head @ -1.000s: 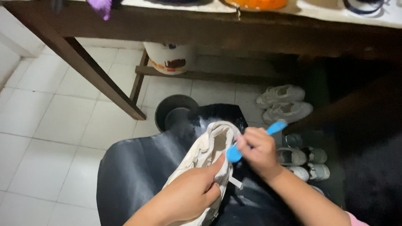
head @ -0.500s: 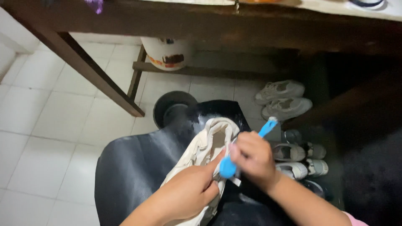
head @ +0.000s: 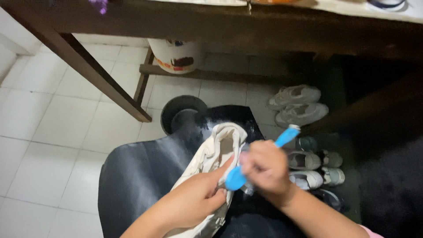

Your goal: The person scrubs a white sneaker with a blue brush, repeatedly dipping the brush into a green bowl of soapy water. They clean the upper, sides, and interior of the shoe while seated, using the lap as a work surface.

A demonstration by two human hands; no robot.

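Observation:
My left hand (head: 194, 200) grips a cream-white shoe (head: 218, 147) by its side, holding it over a black sheet (head: 141, 172) that lies under my arms. A blue-handled brush (head: 282, 139) is held in my right hand (head: 264, 169), its blue head (head: 235, 178) pressed against the shoe's side close to my left fingers. The handle points up and to the right. The shoe's opening faces the camera, and its lower part is hidden behind my left hand.
A dark wooden table (head: 229, 26) spans the top, with a slanted leg (head: 88, 70) at left and a white bucket (head: 176, 55) on its low shelf. A round black object (head: 180, 114) sits on the white tile floor. Several pairs of shoes (head: 299, 105) lie at right.
My right hand has drawn the brush down and left along the shoe, from near its opening toward my left fingers. The left hand keeps its hold.

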